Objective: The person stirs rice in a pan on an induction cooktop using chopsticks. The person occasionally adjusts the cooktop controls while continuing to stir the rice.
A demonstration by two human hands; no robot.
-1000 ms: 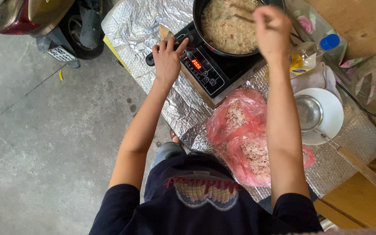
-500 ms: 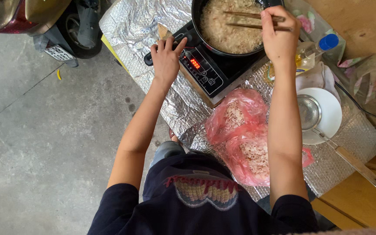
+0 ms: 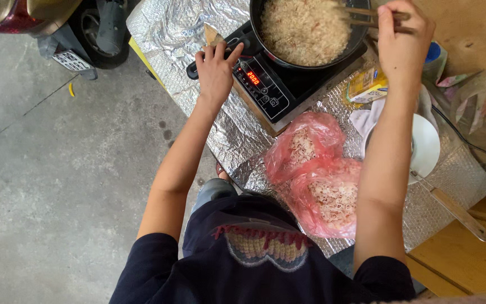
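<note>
A black pan [image 3: 353, 46] full of pale grains sits on a black induction cooker [image 3: 279, 90] with a red lit display. My left hand [image 3: 216, 70] is closed around the pan's black handle [image 3: 193, 70] at the cooker's left corner. My right hand [image 3: 403, 42] grips a pair of wooden chopsticks [image 3: 361, 17] whose tips reach into the grains at the pan's right side.
Foil covers the table [image 3: 232, 141]. Two pink plastic bags [image 3: 322, 180] of grains lie in front of the cooker. A white bowl [image 3: 426, 147], a wooden-handled utensil [image 3: 457, 211] and a yellow packet [image 3: 367, 85] sit at right. A scooter [image 3: 46, 22] stands on the concrete floor at upper left.
My right hand has shifted right and toward the pan's far right edge with the chopsticks. My left hand has stayed on the pan handle. The view has tilted slightly.
</note>
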